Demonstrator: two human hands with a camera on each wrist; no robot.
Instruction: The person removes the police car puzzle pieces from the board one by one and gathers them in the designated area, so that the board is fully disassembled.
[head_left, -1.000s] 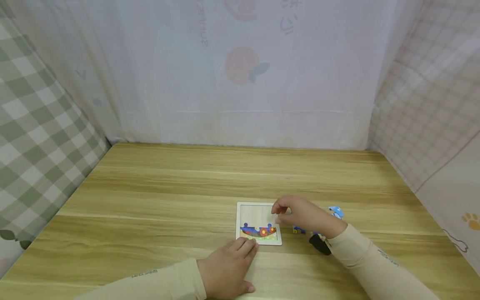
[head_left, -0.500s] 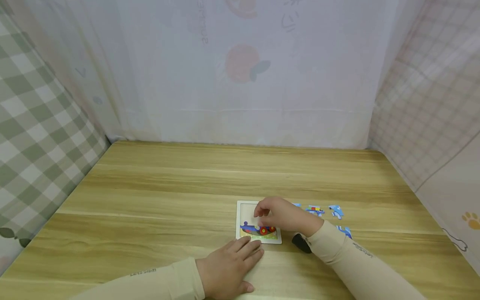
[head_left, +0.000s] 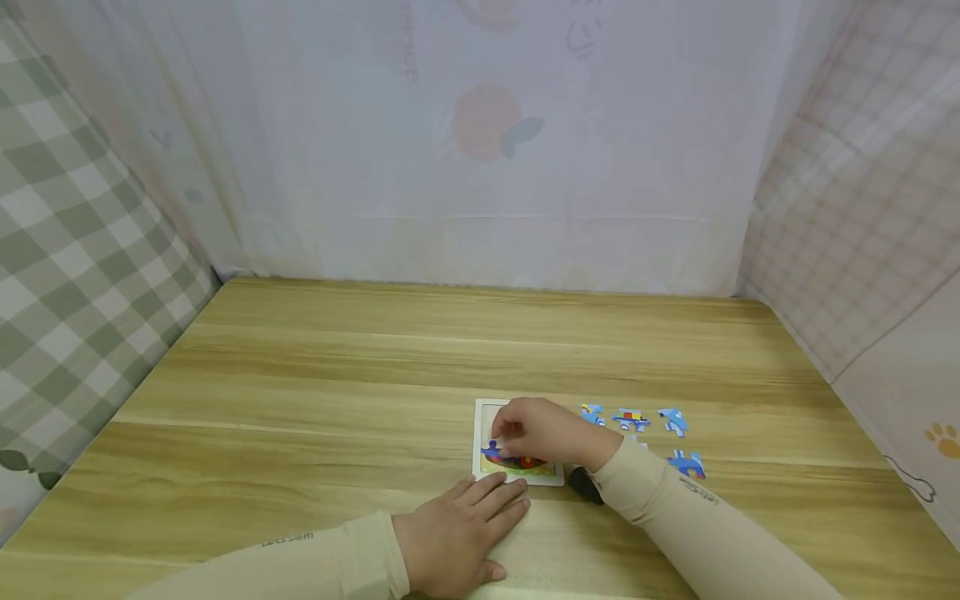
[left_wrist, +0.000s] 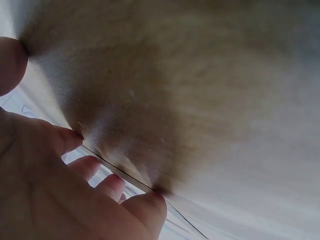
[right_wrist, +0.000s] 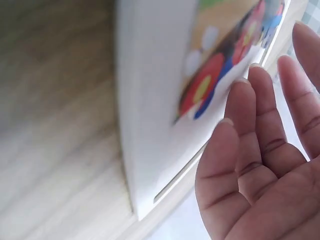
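Observation:
A small square puzzle tray with a white rim lies on the table, its bottom row filled by a colourful picture strip with red wheels. Over the tray hovers my right hand, fingers bent downward near the blue knob of the left piece. In the right wrist view the fingers are loosely bent, thumb and index apart, and no piece shows between them. My left hand lies flat on the table, its fingertips at the tray's near rim; the left wrist view shows these fingers spread.
Several loose puzzle pieces lie right of the tray, including a train piece, a blue piece and another blue piece. A dark object sits under my right wrist. Fabric curtains stand behind the wooden table.
My right hand has moved left, from the tray's right edge to above its left part, uncovering more loose pieces. The left hand stays at the near rim, its fingers slightly more spread.

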